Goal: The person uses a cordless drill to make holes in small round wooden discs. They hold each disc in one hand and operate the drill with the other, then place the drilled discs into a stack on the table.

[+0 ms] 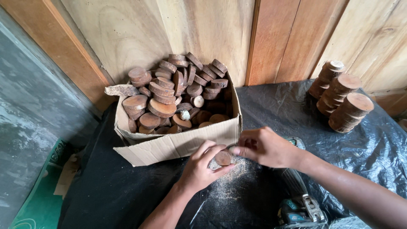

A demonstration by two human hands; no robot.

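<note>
Nearest us, a cordless power tool (299, 208) lies on the black plastic sheet (127, 191) over the desk, just right of the sawdust patch (231, 171). Above that sawdust our left hand (199, 169) has its grip clamped on a small wood disc (222, 158); right hand (265, 147) w/ fingertips pinched together at the disc's top edge. Just behind the disc: cardboard box (178, 144) heaped w/ wood slices (163, 95). Far right of the box, three stacks of discs (341, 99) lean by the plank wall (203, 29).
</note>
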